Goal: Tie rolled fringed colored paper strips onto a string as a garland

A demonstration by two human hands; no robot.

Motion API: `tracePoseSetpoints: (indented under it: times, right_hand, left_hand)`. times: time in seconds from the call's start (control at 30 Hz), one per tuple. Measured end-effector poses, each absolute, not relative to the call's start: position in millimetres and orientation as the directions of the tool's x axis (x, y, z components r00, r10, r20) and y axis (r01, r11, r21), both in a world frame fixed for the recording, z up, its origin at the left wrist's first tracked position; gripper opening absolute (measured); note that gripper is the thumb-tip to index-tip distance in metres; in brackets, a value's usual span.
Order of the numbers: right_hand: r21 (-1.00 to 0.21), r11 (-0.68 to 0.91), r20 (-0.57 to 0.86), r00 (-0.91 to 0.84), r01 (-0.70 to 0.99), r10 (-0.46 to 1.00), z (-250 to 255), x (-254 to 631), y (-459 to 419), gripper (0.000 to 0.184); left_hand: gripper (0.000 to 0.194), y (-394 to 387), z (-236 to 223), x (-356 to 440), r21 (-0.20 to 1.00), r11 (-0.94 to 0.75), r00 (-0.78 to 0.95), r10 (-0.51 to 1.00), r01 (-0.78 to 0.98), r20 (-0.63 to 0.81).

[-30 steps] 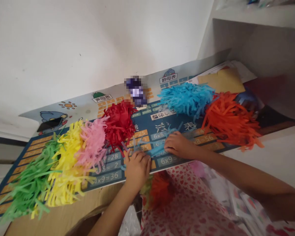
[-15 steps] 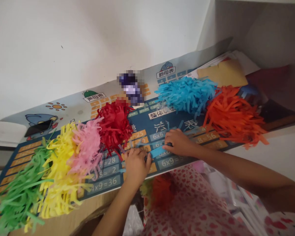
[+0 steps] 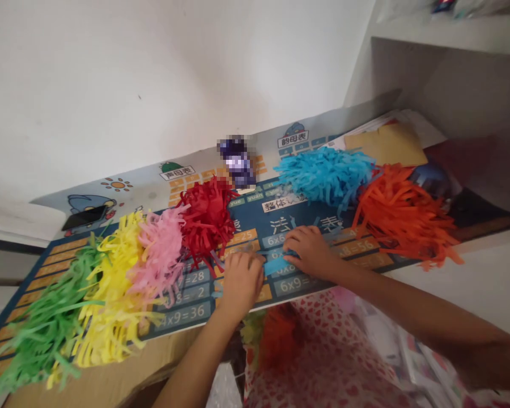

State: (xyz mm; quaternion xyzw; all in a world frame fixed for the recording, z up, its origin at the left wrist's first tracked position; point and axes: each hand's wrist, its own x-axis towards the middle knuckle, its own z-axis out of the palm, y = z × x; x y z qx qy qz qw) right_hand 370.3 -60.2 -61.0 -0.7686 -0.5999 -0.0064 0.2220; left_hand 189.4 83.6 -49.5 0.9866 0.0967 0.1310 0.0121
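Note:
My left hand (image 3: 240, 279) and my right hand (image 3: 309, 251) rest close together on a dark blue printed mat (image 3: 204, 294). Between them lies a small bunch of blue paper strips (image 3: 275, 262). Both hands have their fingers curled down onto these strips, pinching them against the mat. Piles of shredded paper lie around: red (image 3: 207, 218) and pink (image 3: 161, 252) just left of my left hand, yellow (image 3: 113, 294) and green (image 3: 42, 328) further left, blue (image 3: 325, 173) and orange (image 3: 402, 212) beyond my right hand.
The mat curls up against a white wall (image 3: 153, 73) at the back. A dark phone (image 3: 85, 215) lies at the far left. A brown envelope (image 3: 385, 141) sits in a shelf recess on the right. The mat's front edge overhangs cardboard (image 3: 110, 379).
My two hands have drawn nearer to each other, gathering the blue strips between them. The camera view shifted slightly.

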Motion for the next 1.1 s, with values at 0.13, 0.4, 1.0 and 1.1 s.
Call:
tracePoseSetpoints:
  times: [0.13, 0.4, 1.0, 1.1]
  right_hand:
    - [-0.239, -0.019, 0.336, 0.101, 0.971, 0.937, -56.4, 379.2, -68.0, 0.007]
    - [0.018, 0.262, 0.317, -0.254, 0.965, 0.914, -45.5, 391.6, -81.9, 0.020]
    - [-0.022, 0.146, 0.386, -0.126, 0.989, 0.914, -54.7, 367.2, -73.3, 0.013]
    - [-0.045, 0.119, 0.363, -0.094, 0.992, 0.927, -62.5, 374.0, -72.7, 0.019]
  left_hand:
    - [0.017, 86.2, -45.5, 186.9, -0.052, -0.994, 0.977, -0.104, -0.096, 0.185]
    - [0.014, 72.5, -22.5, 190.8, -0.051, -0.999, 0.987, -0.012, -0.003, 0.162]
    - [0.017, 70.6, -38.2, 177.8, -0.044, -0.991, 0.936, 0.107, 0.129, 0.334]
    - [0.016, 72.2, -41.6, 171.9, 0.001, -0.990, 0.931, 0.133, 0.141, 0.339]
